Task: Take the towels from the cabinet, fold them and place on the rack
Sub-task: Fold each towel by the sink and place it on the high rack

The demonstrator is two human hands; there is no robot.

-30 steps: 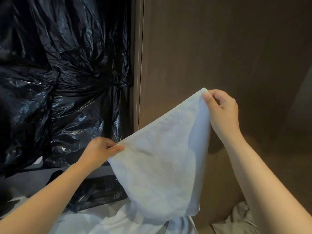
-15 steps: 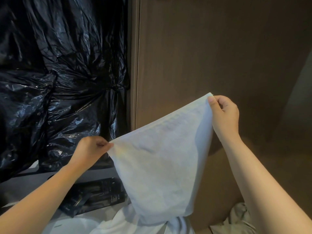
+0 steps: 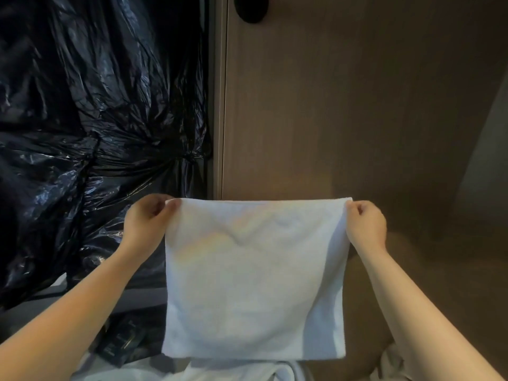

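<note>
Both bare forearms reach up from the lower corners of the frame toward its middle. The left hand (image 3: 147, 220) sits left of centre, knuckles toward the camera, with its fingertips curled in and pinching the upper left corner of a white towel (image 3: 253, 281). The right hand (image 3: 365, 224) sits right of centre at the same height, fingers folded over the upper right corner and gripping it. The two hands are well apart, so the cloth between them is pulled taut.

The towel hangs flat in the lower centre of the frame, facing the camera. Its top edge runs level from hand to hand, its sides drop straight down, and its bottom edge is also level; it looks close to square, slightly wider than tall.

Behind it stands a brown cabinet door (image 3: 343, 105). Crumpled black plastic bags (image 3: 96, 119) fill the left side. More white cloth (image 3: 233, 371) lies along the bottom edge.
</note>
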